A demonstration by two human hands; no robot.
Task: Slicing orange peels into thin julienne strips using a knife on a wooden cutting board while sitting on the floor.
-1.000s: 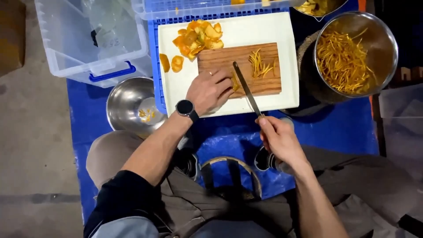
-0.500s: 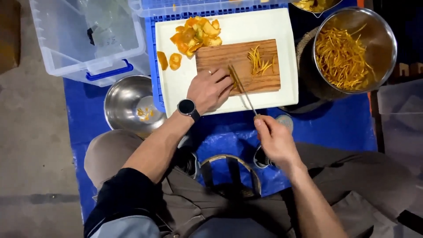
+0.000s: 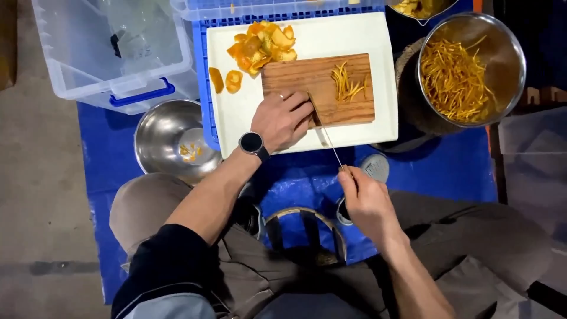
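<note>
My left hand [image 3: 282,119] presses down on the near left part of a wooden cutting board [image 3: 307,77], fingers bunched beside the knife blade; whatever lies under them is hidden. A black watch sits on that wrist. My right hand [image 3: 366,199] grips the handle of a long knife [image 3: 322,127], whose blade slants up to the board next to my left fingers. A small heap of thin orange peel strips [image 3: 345,85] lies on the board's right half. Orange peel pieces [image 3: 263,44] are piled on the white board [image 3: 378,41] under it.
A steel bowl [image 3: 502,41] full of peel strips stands at the right. Another steel bowl [image 3: 162,133] with a few scraps sits at the left on the blue tarp [image 3: 455,171]. A clear plastic bin [image 3: 88,65] is at the upper left. My knees frame a stool below.
My left hand has shifted slightly left along the board. The knife has swung closer to my left fingers and my right hand has moved a little left.
</note>
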